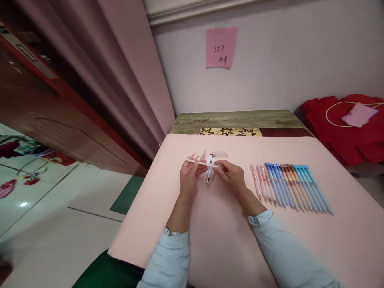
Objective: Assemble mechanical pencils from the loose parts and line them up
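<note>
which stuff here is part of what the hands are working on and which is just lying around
In hand:
- pen, held by left hand and right hand
- clear pen parts beside the hands
- row of pens on the pink table

Lying about:
- pink note
- red cloth
- curtain

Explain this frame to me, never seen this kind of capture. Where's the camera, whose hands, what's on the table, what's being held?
There is no machine: a person works with bare hands, and the single picture comes from a camera on their head, looking forward and down. The left hand and right hand together hold a thin white pen over a small pile of pale pen parts. To the right, a row of pens, pink through blue, lies on the pink table cover. A pink note sticks to the wall.
</note>
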Available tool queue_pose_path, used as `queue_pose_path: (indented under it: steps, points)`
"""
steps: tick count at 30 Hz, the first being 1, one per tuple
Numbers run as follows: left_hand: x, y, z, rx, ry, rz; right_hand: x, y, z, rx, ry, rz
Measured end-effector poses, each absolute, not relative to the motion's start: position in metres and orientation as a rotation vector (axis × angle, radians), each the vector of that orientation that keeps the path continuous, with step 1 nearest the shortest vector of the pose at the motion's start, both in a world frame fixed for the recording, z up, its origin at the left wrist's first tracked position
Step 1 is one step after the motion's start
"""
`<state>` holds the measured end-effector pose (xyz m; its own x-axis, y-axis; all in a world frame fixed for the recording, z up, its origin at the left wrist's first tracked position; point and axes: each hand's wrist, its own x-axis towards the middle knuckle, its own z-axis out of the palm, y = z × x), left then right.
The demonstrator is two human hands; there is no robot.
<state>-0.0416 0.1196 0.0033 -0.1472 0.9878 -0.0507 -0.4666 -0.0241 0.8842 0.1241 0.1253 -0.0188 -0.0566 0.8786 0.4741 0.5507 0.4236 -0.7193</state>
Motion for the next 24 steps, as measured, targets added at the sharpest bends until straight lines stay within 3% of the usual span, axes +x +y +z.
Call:
queue_pose_path:
  steps: [24]
  points:
    - [-0.0408, 0.1196, 0.0027, 0.798, 0.968, 1.494, 0.1214, 0.1246, -0.0169, -1.242, -1.764, 0.301]
